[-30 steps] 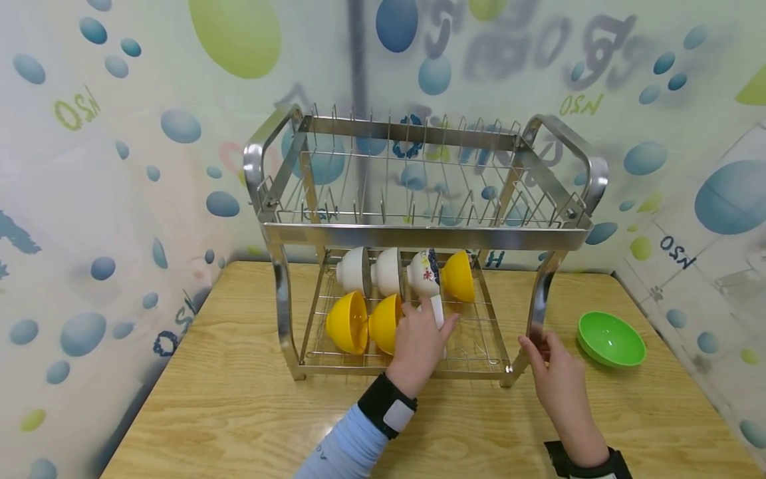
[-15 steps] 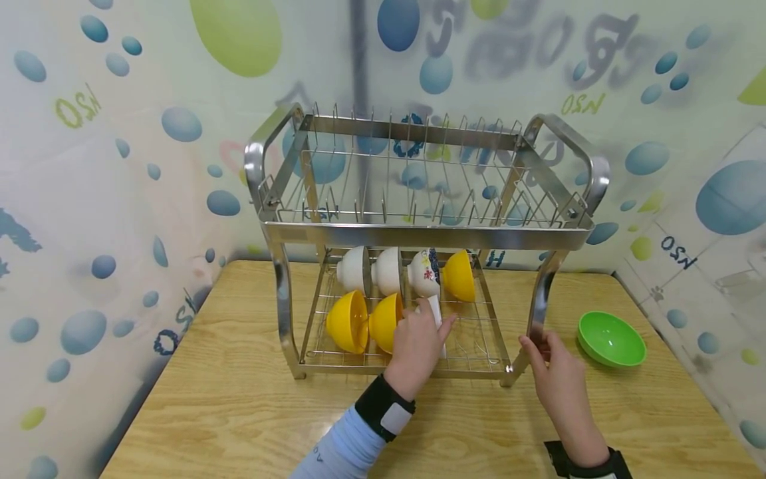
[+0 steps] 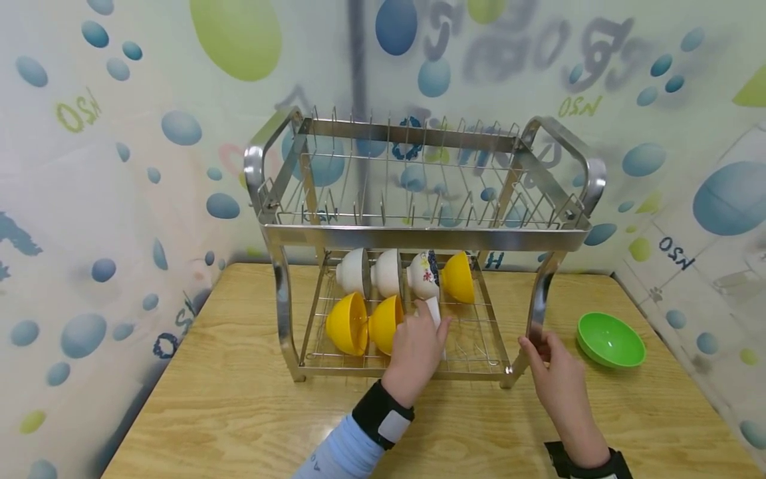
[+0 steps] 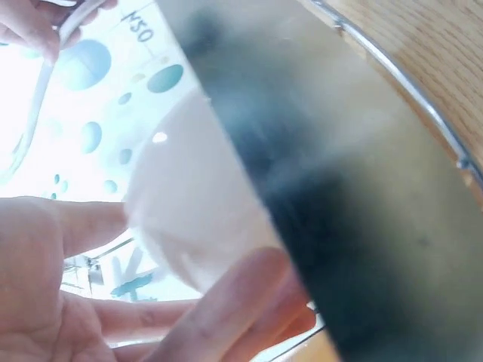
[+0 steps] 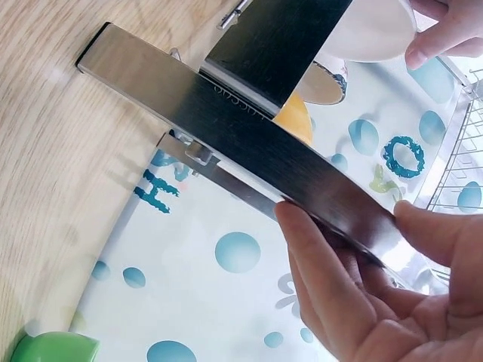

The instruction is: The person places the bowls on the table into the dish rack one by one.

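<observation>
In the lower tier of a metal dish rack (image 3: 419,237), my left hand (image 3: 414,349) holds a white bowl (image 4: 192,188) standing on its side. Most of that bowl is hidden behind the hand in the head view; the left wrist view shows thumb and fingers around it, close behind the rack's front bar. Just left of it are two yellow bowls (image 3: 347,324), also on their sides. My right hand (image 3: 559,376) grips the rack's front right leg (image 3: 538,299), thumb on one face and fingers on the other.
Behind, a row holds two white bowls (image 3: 387,273), a flower-patterned bowl (image 3: 422,274) and another yellow bowl (image 3: 459,277). The upper tier has upright wire dividers (image 3: 413,189). A green bowl (image 3: 610,339) sits on the wooden table (image 3: 227,399) right of the rack.
My left hand has shifted slightly left and toward me with the white bowl, whose visible edge tilts a little more. The right hand stays on the rack leg.
</observation>
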